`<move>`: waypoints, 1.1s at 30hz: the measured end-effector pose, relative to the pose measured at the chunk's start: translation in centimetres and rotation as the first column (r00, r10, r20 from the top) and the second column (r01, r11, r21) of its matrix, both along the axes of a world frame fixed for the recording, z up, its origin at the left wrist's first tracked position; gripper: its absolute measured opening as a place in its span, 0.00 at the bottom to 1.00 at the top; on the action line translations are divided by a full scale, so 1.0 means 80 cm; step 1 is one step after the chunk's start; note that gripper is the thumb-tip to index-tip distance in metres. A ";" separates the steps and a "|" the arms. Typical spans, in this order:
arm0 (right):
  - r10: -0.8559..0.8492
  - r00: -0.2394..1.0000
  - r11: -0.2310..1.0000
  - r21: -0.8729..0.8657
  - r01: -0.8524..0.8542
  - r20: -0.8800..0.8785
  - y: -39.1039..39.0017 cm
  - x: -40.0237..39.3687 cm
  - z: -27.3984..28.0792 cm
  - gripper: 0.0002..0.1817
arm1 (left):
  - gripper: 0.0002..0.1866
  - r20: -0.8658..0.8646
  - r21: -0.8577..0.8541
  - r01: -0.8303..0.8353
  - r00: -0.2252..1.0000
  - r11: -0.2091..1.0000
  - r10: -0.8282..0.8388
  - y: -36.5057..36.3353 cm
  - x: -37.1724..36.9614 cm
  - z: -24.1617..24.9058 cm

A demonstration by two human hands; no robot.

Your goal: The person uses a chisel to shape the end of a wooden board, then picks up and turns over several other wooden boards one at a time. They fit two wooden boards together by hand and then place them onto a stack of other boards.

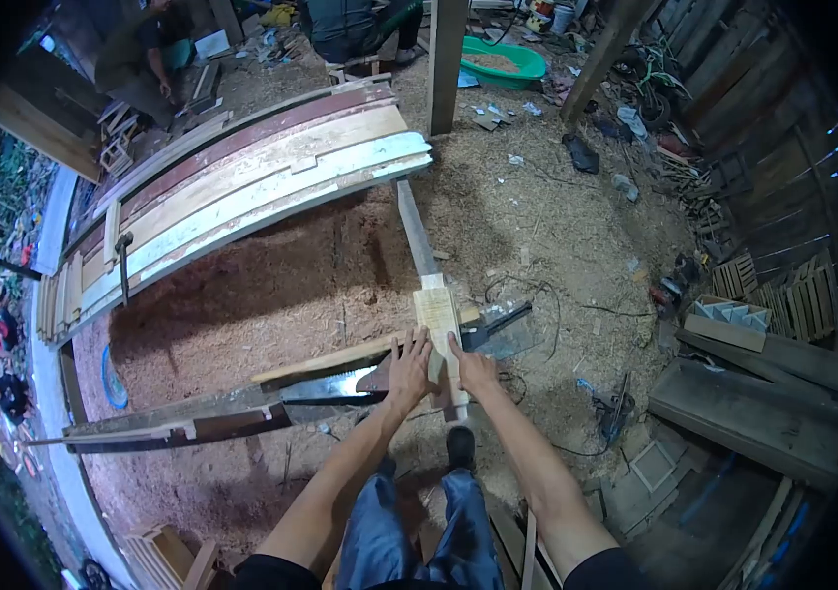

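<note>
A short pale wooden board [436,311] lies lengthwise in front of me on a narrow wooden piece. My left hand [410,370] rests on its left side with the fingers spread flat. On the board's right edge is my right hand [476,370], its thumb pointing forward along the wood and its other fingers curled out of sight below. A long grey plank [417,228] runs forward from the board's far end. Beneath and left of my hands, a long light strip [321,361] crosses near a shiny metal blade [326,386].
A large slatted workbench [271,167] with a clamp [124,265] stands at the left front. Two people are at the back left. A green basin [503,64] of shavings sits behind a post [447,69]. Dark planks [753,418] lie at right; cables cross the floor.
</note>
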State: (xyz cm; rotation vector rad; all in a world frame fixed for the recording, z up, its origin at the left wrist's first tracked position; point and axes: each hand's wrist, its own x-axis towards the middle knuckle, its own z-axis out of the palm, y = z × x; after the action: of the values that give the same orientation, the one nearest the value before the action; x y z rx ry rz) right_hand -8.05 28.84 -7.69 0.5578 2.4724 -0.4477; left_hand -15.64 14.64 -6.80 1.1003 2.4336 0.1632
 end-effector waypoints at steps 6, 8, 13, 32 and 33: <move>0.036 0.999 0.989 -0.146 -0.037 -0.007 0.010 -0.004 0.001 0.47 | 0.55 0.005 -0.063 -0.053 0.999 0.997 0.054 0.014 0.007 0.003; 0.020 1.000 0.986 -0.166 -0.017 0.013 0.011 -0.003 -0.002 0.47 | 0.55 -0.023 -0.018 -0.090 0.996 0.996 0.089 0.014 0.006 0.000; 0.071 0.997 0.981 -0.177 -0.073 -0.019 0.015 0.003 -0.003 0.61 | 0.54 0.103 0.067 -0.168 0.982 0.984 0.160 0.011 0.013 -0.005; -0.289 0.883 0.093 -0.907 0.410 0.370 -0.108 0.146 0.207 0.40 | 0.28 0.993 0.075 -0.991 0.084 0.108 0.085 -0.191 0.114 0.126; -0.191 0.833 0.124 -0.829 0.545 0.519 -0.128 0.153 0.212 0.34 | 0.26 0.986 0.120 -0.982 0.135 0.144 0.100 -0.220 0.121 0.144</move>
State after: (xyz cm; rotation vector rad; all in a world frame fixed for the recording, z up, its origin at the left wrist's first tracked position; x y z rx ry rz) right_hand 4.22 18.57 9.25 0.5913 1.2091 -1.8204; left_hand -5.96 -2.95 4.73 -0.2317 1.4818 1.9341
